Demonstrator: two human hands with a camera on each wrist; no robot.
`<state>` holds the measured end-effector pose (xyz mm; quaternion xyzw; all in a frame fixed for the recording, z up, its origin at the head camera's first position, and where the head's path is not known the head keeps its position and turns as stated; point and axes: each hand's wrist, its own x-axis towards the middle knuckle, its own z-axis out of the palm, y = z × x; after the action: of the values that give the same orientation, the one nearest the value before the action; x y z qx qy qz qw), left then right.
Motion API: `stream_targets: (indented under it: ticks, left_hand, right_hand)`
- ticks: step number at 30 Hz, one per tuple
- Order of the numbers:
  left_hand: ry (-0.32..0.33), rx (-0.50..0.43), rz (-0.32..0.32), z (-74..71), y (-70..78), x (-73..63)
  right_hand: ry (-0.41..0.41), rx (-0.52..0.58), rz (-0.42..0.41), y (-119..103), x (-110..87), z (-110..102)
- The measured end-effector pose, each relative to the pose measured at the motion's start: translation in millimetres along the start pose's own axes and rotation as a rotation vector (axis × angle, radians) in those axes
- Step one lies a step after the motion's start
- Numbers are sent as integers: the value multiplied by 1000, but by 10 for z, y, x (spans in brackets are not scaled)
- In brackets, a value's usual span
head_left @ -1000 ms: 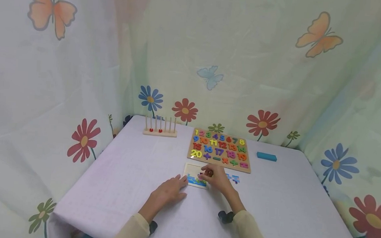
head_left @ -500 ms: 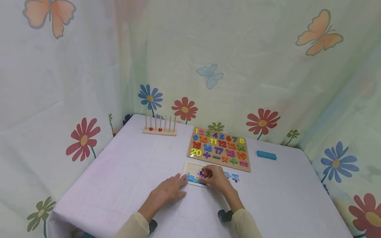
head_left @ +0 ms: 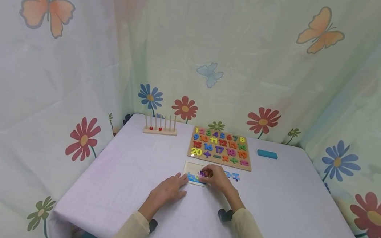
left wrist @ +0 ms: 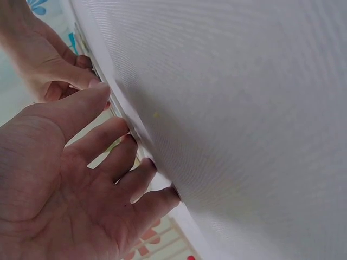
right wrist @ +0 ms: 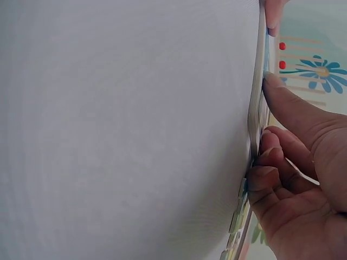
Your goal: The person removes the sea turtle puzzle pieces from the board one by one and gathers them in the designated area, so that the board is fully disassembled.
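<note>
A small wooden puzzle board point(head_left: 191, 167) lies flat on the table, with blue jigsaw pieces point(head_left: 192, 177) along its lower part. My right hand point(head_left: 217, 178) is over the board's right side, thumb and fingers curled at a small purple puzzle piece point(head_left: 202, 173). In the right wrist view the right hand point(right wrist: 303, 162) has its thumb and fingertips down at the board's edge point(right wrist: 255, 108); the piece is hidden there. My left hand point(head_left: 168, 190) rests with its fingers extended, fingertips at the board's left edge. The left wrist view shows this hand's palm point(left wrist: 81, 189).
Loose blue puzzle pieces point(head_left: 233, 176) lie just right of the right hand. Behind the puzzle is a wooden number board point(head_left: 191, 154). A peg counting stand point(head_left: 160, 131) with red beads is back left, and a teal block point(head_left: 267, 154) back right.
The right hand has shifted only slightly over the board, and more of the purple piece shows at its fingertips. The left hand has stayed at the board's left edge.
</note>
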<state>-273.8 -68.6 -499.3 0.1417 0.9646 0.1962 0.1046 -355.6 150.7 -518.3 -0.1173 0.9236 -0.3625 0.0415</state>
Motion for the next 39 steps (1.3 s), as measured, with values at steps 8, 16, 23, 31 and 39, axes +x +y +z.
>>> stream_targets:
  ticks: [8,16,23,31,39]
  left_hand:
    - [-1,26,23,-10,7,1]
    - [11,29,29,-29,15,-3]
    - [5,32,27,-34,27,-24]
    - [3,29,26,-36,28,-24]
    - [-2,19,20,-21,19,-12]
  right_hand:
    - [-3,-20,-13,-20,-7,-17]
    - [10,6,-17,-16,-10,-13]
    - [37,-4,-15,-15,-14,12]
    - [75,-26,13,-55,-31,19]
    - [78,-17,10,-68,-40,11]
